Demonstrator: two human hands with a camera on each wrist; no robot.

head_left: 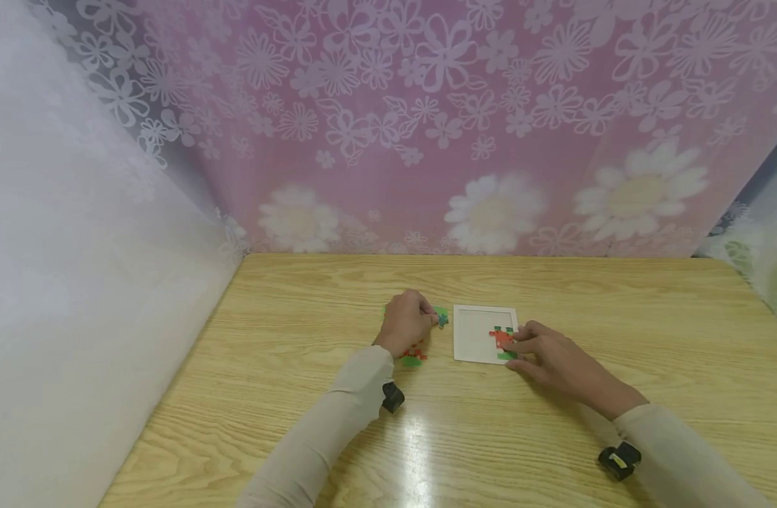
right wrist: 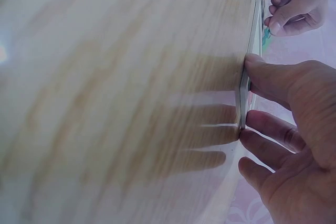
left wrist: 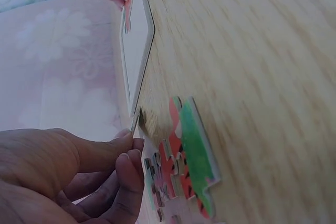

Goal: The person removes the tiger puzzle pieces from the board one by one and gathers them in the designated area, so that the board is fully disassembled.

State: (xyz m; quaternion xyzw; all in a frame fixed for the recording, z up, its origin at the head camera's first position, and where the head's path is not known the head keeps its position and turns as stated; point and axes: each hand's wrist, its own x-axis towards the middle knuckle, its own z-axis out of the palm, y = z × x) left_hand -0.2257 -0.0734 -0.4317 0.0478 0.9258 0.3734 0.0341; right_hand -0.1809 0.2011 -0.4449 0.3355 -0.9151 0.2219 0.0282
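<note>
My left hand (head_left: 406, 323) pinches a small blue-green jigsaw piece (head_left: 442, 321) between thumb and fingertips, just left of a square white puzzle tray (head_left: 471, 356). In the left wrist view the piece (left wrist: 135, 121) is seen edge-on. My right hand (head_left: 553, 360) rests at the tray's lower right corner, fingertips touching its edge and the joined red and green pieces (head_left: 504, 339) lying inside it. The right wrist view shows the thumb and fingers against the tray's rim (right wrist: 244, 95), barely bent.
Loose red and green jigsaw pieces (head_left: 412, 360) lie on the wood-grain table (head_left: 267, 339) under and beside my left hand, partly hidden by it. A pink floral cloth (head_left: 388, 141) hangs behind the table's far edge. White cloth (head_left: 109, 247) covers the left side.
</note>
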